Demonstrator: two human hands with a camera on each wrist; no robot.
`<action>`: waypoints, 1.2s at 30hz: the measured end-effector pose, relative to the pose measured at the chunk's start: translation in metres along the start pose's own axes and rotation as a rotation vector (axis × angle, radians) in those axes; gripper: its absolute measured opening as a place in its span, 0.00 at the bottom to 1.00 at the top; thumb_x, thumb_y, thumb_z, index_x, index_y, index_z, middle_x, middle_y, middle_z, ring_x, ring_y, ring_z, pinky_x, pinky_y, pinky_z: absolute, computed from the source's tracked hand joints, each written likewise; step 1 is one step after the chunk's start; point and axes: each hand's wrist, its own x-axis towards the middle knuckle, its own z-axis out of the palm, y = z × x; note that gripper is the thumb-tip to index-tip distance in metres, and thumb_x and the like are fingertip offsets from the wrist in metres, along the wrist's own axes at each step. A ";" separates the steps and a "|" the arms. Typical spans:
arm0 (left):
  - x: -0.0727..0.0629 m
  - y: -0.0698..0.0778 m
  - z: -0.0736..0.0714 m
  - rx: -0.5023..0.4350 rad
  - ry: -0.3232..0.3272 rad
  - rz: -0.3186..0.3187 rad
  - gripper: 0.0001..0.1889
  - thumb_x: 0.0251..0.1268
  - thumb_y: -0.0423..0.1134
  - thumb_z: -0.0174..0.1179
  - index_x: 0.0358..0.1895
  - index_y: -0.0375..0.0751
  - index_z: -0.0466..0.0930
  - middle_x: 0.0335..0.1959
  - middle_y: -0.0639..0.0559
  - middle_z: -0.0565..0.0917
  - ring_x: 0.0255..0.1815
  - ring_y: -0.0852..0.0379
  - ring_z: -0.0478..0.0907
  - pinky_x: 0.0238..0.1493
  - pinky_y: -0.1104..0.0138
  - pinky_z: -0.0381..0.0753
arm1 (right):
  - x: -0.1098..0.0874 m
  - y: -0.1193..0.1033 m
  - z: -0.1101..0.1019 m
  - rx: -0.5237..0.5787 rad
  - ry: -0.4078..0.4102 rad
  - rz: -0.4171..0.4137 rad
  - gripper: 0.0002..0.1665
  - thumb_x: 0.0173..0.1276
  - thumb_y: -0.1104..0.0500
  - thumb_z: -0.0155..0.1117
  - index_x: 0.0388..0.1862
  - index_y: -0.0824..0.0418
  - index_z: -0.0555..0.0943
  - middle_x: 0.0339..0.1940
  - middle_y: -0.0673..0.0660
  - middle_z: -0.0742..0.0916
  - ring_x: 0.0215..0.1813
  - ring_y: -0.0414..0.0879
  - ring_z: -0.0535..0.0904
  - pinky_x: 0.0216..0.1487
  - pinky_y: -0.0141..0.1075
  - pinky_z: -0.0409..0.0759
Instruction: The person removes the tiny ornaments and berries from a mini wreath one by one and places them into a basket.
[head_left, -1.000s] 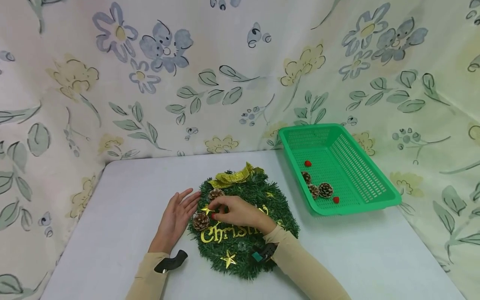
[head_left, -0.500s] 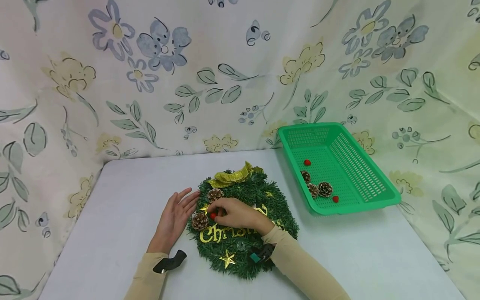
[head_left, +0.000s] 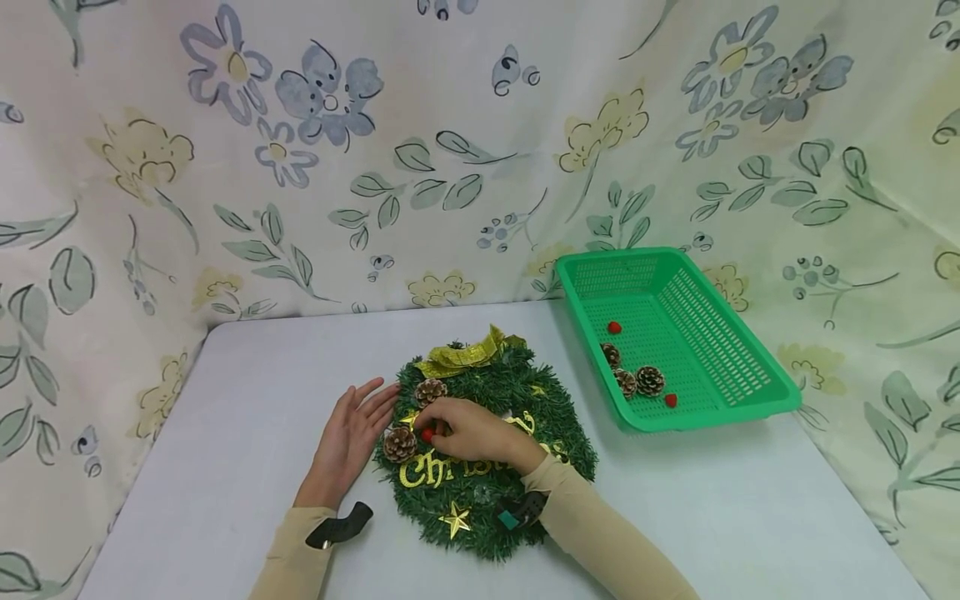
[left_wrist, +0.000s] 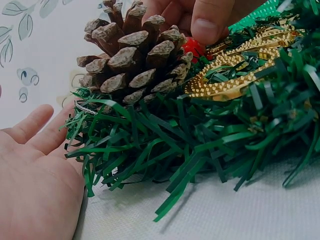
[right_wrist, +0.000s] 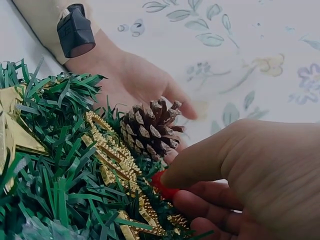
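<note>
A green tinsel wreath (head_left: 517, 379) lies flat on the white table. My right hand (head_left: 468, 429) pinches a small red berry (right_wrist: 162, 185) between thumb and fingers, low against the tinsel on its left side. Right beside the berry sits a pine cone (left_wrist: 132, 60); another pine cone (head_left: 431, 392) is farther up the wreath. Gold "Christmas" lettering (head_left: 423, 471) crosses the middle, partly covered by my right hand and wrist. Palm up with fingers extended, my left hand (head_left: 352, 437) rests along the wreath's left edge. A gold star (head_left: 456, 520) is near the bottom.
A green plastic basket (head_left: 716, 419) stands at the back right, with several pine cones (head_left: 649, 381) and two red berries (head_left: 614, 327) inside. A gold ribbon bow (head_left: 465, 357) tops the wreath. Floral cloth (head_left: 450, 225) hangs behind the white table (head_left: 225, 433).
My right hand stays at the same spot on the wreath, its fingers shifting only slightly around the red berry. The left hand keeps its place.
</note>
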 end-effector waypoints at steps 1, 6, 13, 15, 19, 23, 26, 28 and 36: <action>0.000 0.000 0.000 -0.001 -0.001 0.000 0.35 0.86 0.58 0.24 0.83 0.40 0.38 0.84 0.36 0.47 0.86 0.45 0.43 0.67 0.76 0.73 | 0.000 0.000 0.000 -0.001 0.002 -0.003 0.17 0.75 0.63 0.62 0.60 0.56 0.82 0.54 0.53 0.85 0.42 0.35 0.77 0.44 0.26 0.79; 0.000 0.001 0.000 -0.001 0.000 -0.002 0.34 0.86 0.57 0.23 0.83 0.40 0.38 0.84 0.36 0.47 0.86 0.45 0.43 0.68 0.76 0.73 | -0.001 -0.001 -0.001 0.007 0.007 -0.007 0.17 0.75 0.63 0.62 0.60 0.56 0.82 0.55 0.53 0.85 0.42 0.35 0.78 0.45 0.26 0.80; 0.000 0.001 0.001 -0.002 -0.001 0.007 0.37 0.85 0.60 0.28 0.83 0.40 0.38 0.84 0.35 0.47 0.86 0.44 0.42 0.69 0.75 0.73 | -0.001 -0.002 -0.001 0.020 0.015 -0.004 0.17 0.75 0.61 0.63 0.60 0.55 0.82 0.55 0.52 0.85 0.44 0.36 0.79 0.46 0.27 0.80; 0.000 0.001 0.001 -0.001 -0.003 0.007 0.38 0.84 0.61 0.29 0.83 0.40 0.38 0.84 0.35 0.47 0.86 0.44 0.42 0.69 0.75 0.73 | 0.000 -0.001 -0.001 0.019 0.016 -0.004 0.16 0.75 0.60 0.63 0.60 0.55 0.82 0.54 0.52 0.85 0.44 0.35 0.79 0.46 0.27 0.80; 0.000 0.001 0.001 -0.002 -0.005 0.005 0.38 0.84 0.61 0.29 0.83 0.40 0.38 0.84 0.35 0.47 0.86 0.44 0.41 0.69 0.75 0.73 | 0.000 0.000 0.000 0.024 0.018 -0.011 0.14 0.77 0.58 0.62 0.59 0.54 0.83 0.52 0.51 0.85 0.41 0.35 0.77 0.44 0.27 0.79; 0.000 0.001 0.001 0.000 -0.008 0.005 0.38 0.84 0.61 0.29 0.83 0.40 0.38 0.84 0.35 0.47 0.86 0.44 0.41 0.69 0.75 0.72 | -0.001 0.002 -0.001 0.026 0.018 -0.025 0.13 0.78 0.56 0.61 0.57 0.54 0.84 0.50 0.50 0.85 0.39 0.35 0.75 0.42 0.28 0.77; 0.000 0.001 0.001 0.002 -0.011 0.004 0.38 0.84 0.61 0.29 0.83 0.40 0.37 0.84 0.36 0.46 0.86 0.44 0.41 0.69 0.75 0.72 | -0.001 0.003 0.000 0.028 0.019 -0.034 0.13 0.78 0.56 0.61 0.56 0.54 0.84 0.49 0.50 0.85 0.38 0.35 0.75 0.42 0.28 0.76; 0.000 0.001 0.001 0.004 -0.012 0.004 0.38 0.84 0.61 0.29 0.83 0.40 0.37 0.84 0.36 0.46 0.86 0.44 0.41 0.70 0.75 0.72 | -0.001 0.003 0.000 0.030 0.020 -0.037 0.13 0.78 0.56 0.61 0.57 0.54 0.84 0.49 0.50 0.85 0.38 0.35 0.75 0.42 0.28 0.76; 0.000 0.001 0.001 0.007 0.002 -0.003 0.35 0.85 0.59 0.25 0.83 0.41 0.39 0.84 0.36 0.48 0.86 0.45 0.43 0.70 0.74 0.72 | -0.001 0.003 -0.001 0.031 0.031 -0.046 0.13 0.78 0.56 0.61 0.56 0.54 0.84 0.48 0.48 0.84 0.38 0.35 0.74 0.41 0.27 0.75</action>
